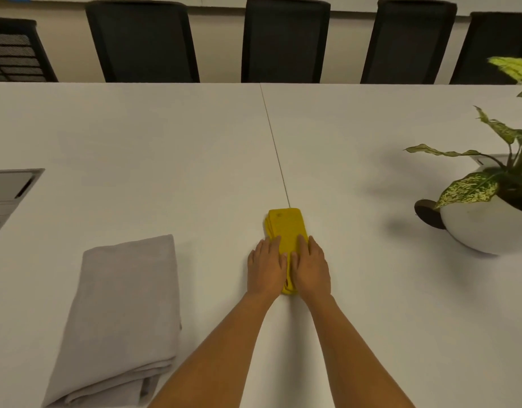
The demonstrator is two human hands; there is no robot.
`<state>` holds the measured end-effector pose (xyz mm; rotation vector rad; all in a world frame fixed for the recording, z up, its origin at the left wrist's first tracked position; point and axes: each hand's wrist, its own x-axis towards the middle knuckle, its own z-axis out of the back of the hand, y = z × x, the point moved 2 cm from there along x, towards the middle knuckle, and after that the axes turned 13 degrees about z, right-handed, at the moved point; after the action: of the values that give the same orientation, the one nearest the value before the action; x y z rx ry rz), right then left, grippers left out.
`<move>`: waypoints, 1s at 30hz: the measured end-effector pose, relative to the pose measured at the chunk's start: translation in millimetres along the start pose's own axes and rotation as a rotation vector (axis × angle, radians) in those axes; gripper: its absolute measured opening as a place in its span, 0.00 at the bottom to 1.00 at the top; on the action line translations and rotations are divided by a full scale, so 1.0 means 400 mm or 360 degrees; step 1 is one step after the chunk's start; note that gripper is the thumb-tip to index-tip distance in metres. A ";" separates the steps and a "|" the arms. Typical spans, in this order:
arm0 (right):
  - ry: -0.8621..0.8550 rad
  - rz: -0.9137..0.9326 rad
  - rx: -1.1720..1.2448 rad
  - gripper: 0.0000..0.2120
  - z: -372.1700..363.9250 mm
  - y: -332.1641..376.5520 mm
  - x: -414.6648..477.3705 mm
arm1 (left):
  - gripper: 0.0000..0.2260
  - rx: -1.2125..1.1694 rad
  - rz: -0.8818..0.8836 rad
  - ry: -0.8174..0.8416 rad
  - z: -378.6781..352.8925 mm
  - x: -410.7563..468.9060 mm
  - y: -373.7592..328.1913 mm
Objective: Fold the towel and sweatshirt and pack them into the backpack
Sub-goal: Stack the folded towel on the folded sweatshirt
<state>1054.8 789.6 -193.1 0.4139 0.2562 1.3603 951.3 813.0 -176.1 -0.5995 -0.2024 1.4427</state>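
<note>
- Left hand (267, 266) and right hand (311, 267) lie palm down, side by side, on the near half of a small yellow folded cloth (286, 226). We see the fingers of both straight and held together, pressing flat and gripping nothing.
- Our thumbs nearly meet over the middle of the cloth, and a strip of yellow shows between the two hands down to its near end.
- The outer edge of the left hand spills off the cloth onto the white worktop (165, 142), while the right hand covers the cloth's right edge.
- The cloth is a narrow, layered oblong lying lengthwise away from us at the near centre of the worktop. Its far end touches a thin dark seam (276, 148) that runs on to the far edge.
- A large grey folded fabric bundle (121, 313), its layers showing at the near end, rests on the worktop to our left, well apart from the cloth. We cannot tell whether it is towel or sweatshirt.
- To our right a green-and-cream leafy plant (471, 187) stands in a round white pot (483, 231), with a dark round disc (427, 214) just beside the pot.
- A grey recessed panel (9, 189) sits in the worktop at the left edge.
- A row of black office chairs (284, 39) lines the far side.
</note>
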 end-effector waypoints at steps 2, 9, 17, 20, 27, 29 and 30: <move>-0.0059 -0.0009 0.0047 0.26 -0.009 -0.006 0.007 | 0.34 0.0040 -0.0015 -0.0040 -0.026 0.011 0.001; -0.0292 -0.0015 0.0350 0.19 0.003 -0.016 0.026 | 0.30 0.0096 0.0031 0.0004 -0.047 0.016 -0.002; -0.0485 0.0074 0.0707 0.16 0.089 0.079 0.014 | 0.21 -0.0166 0.0136 0.0073 0.029 0.003 0.024; -0.0511 0.0128 0.0799 0.16 0.125 0.149 0.003 | 0.19 -0.0639 0.0324 0.0099 0.083 -0.023 0.030; -0.0559 0.0282 0.1177 0.15 0.191 0.331 -0.051 | 0.23 -0.1497 0.0807 0.0251 0.248 -0.098 0.073; -0.0564 0.0286 0.1262 0.15 0.197 0.369 -0.068 | 0.23 -0.1576 0.0800 0.0159 0.298 -0.123 0.105; -0.0560 0.0279 0.1278 0.15 0.199 0.386 -0.077 | 0.23 -0.1594 0.0778 0.0087 0.326 -0.136 0.123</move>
<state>944.0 772.1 -56.8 1.3565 0.4786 1.2845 838.5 795.2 -79.4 -1.5806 -0.7999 1.7433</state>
